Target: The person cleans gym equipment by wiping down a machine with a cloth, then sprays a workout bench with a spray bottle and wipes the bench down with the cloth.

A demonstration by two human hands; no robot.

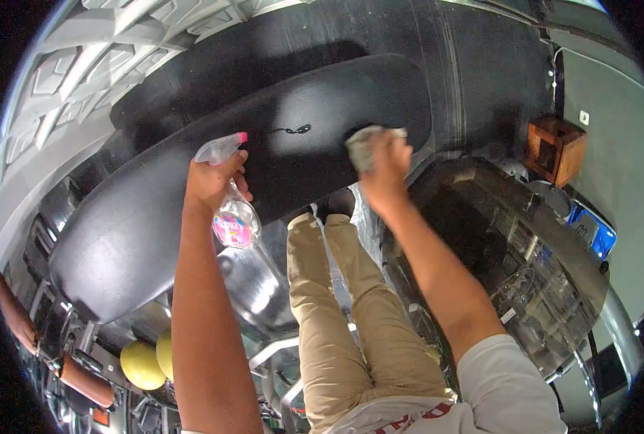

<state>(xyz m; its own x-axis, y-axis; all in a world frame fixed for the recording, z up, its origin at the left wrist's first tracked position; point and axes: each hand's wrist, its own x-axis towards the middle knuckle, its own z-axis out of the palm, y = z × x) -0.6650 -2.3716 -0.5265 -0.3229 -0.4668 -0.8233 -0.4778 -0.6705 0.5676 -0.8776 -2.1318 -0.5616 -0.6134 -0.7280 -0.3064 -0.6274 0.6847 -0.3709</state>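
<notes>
My left hand is wrapped round the neck of a clear spray bottle with a pink nozzle tip and a pink label. The bottle is held upright over the near edge of a long black padded surface. In my right hand is a bunched grey-green cloth, over the right part of the pad. The hand is slightly blurred. Between the two hands, a small dark squiggle shows on the pad beside a bright reflection.
Right of my legs stands a dark, shiny rounded machine part. Farther right are a wooden box and a blue item. Yellow balls sit at lower left, close to brown padded rollers. White patterned panelling lines the upper left.
</notes>
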